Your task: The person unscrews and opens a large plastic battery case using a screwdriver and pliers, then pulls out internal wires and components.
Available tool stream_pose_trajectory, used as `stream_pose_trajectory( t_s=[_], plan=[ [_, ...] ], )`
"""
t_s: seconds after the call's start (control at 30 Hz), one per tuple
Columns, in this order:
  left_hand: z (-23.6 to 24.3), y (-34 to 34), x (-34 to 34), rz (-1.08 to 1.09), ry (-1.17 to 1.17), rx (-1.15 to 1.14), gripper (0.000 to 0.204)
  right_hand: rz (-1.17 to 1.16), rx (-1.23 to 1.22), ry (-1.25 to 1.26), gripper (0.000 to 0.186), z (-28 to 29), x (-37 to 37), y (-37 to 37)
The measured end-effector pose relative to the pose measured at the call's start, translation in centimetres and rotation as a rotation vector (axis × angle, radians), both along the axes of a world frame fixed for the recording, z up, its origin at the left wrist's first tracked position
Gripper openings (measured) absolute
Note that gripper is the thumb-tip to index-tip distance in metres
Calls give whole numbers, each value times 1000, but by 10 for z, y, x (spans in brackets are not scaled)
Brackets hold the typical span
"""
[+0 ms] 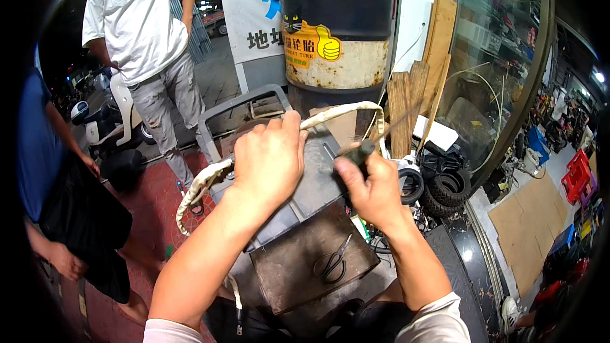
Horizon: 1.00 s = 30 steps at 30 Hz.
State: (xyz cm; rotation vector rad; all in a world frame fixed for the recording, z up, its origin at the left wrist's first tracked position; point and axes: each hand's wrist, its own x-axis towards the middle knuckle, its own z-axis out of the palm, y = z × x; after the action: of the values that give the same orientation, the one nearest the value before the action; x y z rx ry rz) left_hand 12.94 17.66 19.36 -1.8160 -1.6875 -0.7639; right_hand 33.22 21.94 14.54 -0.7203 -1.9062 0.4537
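Note:
My left hand (270,159) grips a pale, dirty rubber tube (197,187) that arcs from the lower left over a dark tray and past my thumb to the right. My right hand (375,187) is closed on the dark handle of a thin metal tool (381,136) whose shaft points up and right. Both hands hover over a grey plastic tray (318,184) set on a brown metal box (298,267). Black scissors (335,263) lie on the box lid below my right hand.
A large black and white rusty drum (337,32) stands behind the tray. Wooden planks (419,89) lean to its right, with small black tyres (445,187) below them. A person in a white shirt (143,19) stands at the upper left, another person (44,171) at the left edge beside a scooter (105,124).

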Motion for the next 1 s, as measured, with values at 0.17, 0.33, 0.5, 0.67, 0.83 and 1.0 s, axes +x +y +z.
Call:
stream_pose_trajectory(
  t_s=[0.17,0.33,0.5,0.67,0.83,1.0],
  plan=[
    [1,-5,4,1,10,7,22,82,335,662,22,2,1,-7],
    [-1,-11,2,11,21,20,22,124,319,647,26,19,1,-28],
    [0,-9,3,-19,25,49,21,-120,408,36,28,-13,13,-2],
    [-5,-11,6,-15,19,35,21,-38,327,309,30,-26,4,-2],
    [-4,-12,6,-1,12,41,22,28,278,533,29,-12,2,-18],
    [-6,-12,2,17,30,46,22,59,162,161,29,-10,26,-2]
  ],
)
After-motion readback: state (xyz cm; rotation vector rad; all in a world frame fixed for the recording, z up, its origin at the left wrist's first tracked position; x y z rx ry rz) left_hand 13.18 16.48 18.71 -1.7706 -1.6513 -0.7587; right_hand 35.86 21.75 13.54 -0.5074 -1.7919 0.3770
